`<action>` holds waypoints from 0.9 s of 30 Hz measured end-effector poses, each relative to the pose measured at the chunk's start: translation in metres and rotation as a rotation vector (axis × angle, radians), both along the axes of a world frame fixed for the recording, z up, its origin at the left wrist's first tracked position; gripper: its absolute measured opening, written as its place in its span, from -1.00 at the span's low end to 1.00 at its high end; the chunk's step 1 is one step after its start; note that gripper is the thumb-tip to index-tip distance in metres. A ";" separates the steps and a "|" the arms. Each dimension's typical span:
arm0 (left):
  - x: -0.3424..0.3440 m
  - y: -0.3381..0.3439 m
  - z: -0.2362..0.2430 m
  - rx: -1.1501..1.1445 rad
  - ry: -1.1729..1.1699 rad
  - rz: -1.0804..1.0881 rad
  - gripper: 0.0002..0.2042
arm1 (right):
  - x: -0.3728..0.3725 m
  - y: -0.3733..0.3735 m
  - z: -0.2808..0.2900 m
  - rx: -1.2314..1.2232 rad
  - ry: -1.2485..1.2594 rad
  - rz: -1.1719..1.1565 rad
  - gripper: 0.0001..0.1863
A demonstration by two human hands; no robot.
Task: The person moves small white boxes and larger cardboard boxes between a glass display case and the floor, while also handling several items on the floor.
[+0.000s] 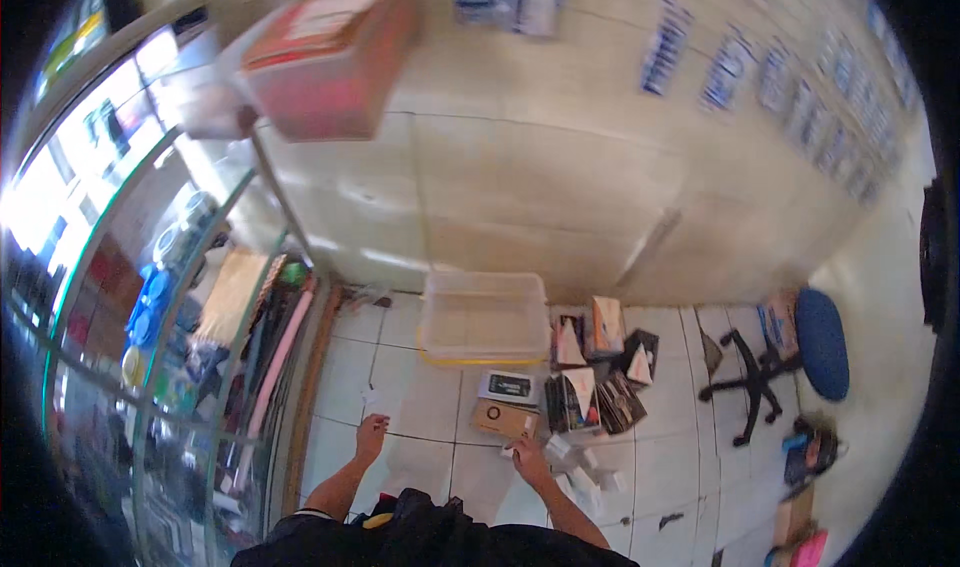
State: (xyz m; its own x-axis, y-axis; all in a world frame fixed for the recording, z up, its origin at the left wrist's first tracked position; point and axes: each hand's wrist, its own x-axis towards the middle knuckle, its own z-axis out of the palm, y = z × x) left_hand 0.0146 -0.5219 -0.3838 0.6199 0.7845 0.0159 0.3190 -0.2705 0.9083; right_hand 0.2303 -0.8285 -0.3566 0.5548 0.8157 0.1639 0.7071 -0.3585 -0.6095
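Note:
My left hand [372, 439] hovers over the tiled floor at the left, fingers loosely apart, with no object visible in it. To the right, my right hand [528, 457] is closed beside the near edge of a flat brown box [505, 419]. A small white piece [508, 452] shows at its fingertips; whether they hold it or touch the box is too small to tell. Behind the brown box lies a white-and-black box [508, 387]. Several small white boxes [585, 472] lie loose right of my right hand.
A clear plastic bin [485, 317] stands against the wall. Upright packs [575, 397] and more boxes [605, 325] cluster beside it. A glass display case [205, 367] lines the left side. At right lies a chair with a blue seat [822, 345]. A red-lidded tub [325, 62] sits high up.

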 end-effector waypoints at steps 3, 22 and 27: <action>-0.094 0.026 -0.073 -0.093 0.032 0.141 -0.91 | -0.015 0.026 0.003 -0.031 0.014 0.090 -0.86; -0.231 0.024 -0.060 -0.275 0.071 0.452 -0.85 | -0.049 0.232 -0.013 -0.439 0.155 0.400 -0.78; -0.215 0.036 -0.030 -0.345 0.350 0.508 -0.82 | -0.044 0.264 -0.026 -0.373 0.119 0.446 -0.81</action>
